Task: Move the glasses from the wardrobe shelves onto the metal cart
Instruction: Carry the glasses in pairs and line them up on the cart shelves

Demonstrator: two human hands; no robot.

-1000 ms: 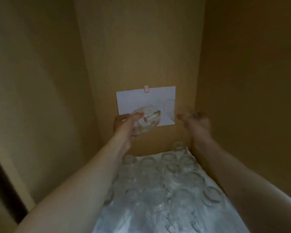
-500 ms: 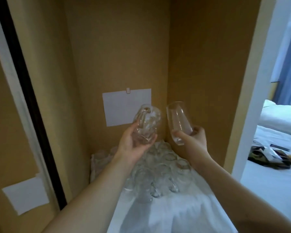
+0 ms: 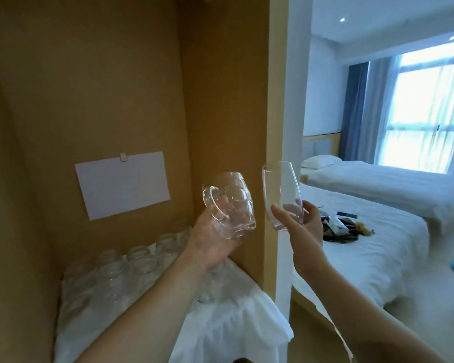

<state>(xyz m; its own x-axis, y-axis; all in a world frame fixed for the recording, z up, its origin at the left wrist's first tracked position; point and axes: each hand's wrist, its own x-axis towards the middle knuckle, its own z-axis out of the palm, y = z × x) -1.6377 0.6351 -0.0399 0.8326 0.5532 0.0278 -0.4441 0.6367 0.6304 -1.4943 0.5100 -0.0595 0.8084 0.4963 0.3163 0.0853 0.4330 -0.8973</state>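
Glasses in both hands now! Left hand [image 3: 210, 239] cradles a handled mug [image 3: 230, 205] from below, fingers curled round it; right hand [image 3: 303, 218] pinches a tall tumbler [image 3: 281, 189] near its base. Both stand roughly upright, rims up, just beside each other, above the wardrobe shelf [image 3: 220, 310]. No cart in view, so neither hand is nearer it.

dim wardrobe [image 3: 89, 87] | glaring window [image 3: 427, 106] | soft blur | edges warped

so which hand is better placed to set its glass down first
Probably the right hand: its tall glass is already outside the wardrobe, while the left hand holds its mug over the shelf. No cart is visible.
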